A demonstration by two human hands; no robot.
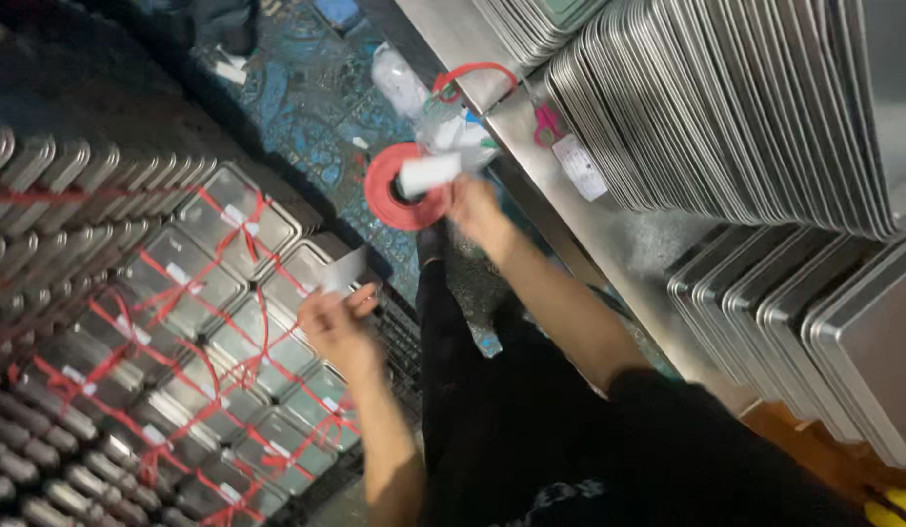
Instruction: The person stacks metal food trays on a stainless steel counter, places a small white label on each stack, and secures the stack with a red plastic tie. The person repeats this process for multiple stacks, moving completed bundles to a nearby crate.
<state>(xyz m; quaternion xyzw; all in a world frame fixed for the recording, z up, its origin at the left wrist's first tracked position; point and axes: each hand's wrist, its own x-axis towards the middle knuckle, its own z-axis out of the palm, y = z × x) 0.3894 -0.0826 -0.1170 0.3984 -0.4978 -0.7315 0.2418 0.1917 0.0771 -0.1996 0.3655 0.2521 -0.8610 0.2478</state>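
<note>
My right hand (472,207) grips a white roll of labels (428,174), held in front of a red spool of strapping band (394,190) by the steel counter's edge. My left hand (338,320) pinches a small white paper label (343,271) above stacks of metal lidded boxes (233,220) bound with red strapping (194,327). Several of the boxes carry a white label on the lid.
A steel counter (609,229) runs along the right, bearing rows of upright metal trays (726,107) and more trays (814,322) lower down. On it lie pink-handled scissors (547,124), a loose red band (472,73) and a clear plastic bag (399,78). The floor is blue and worn.
</note>
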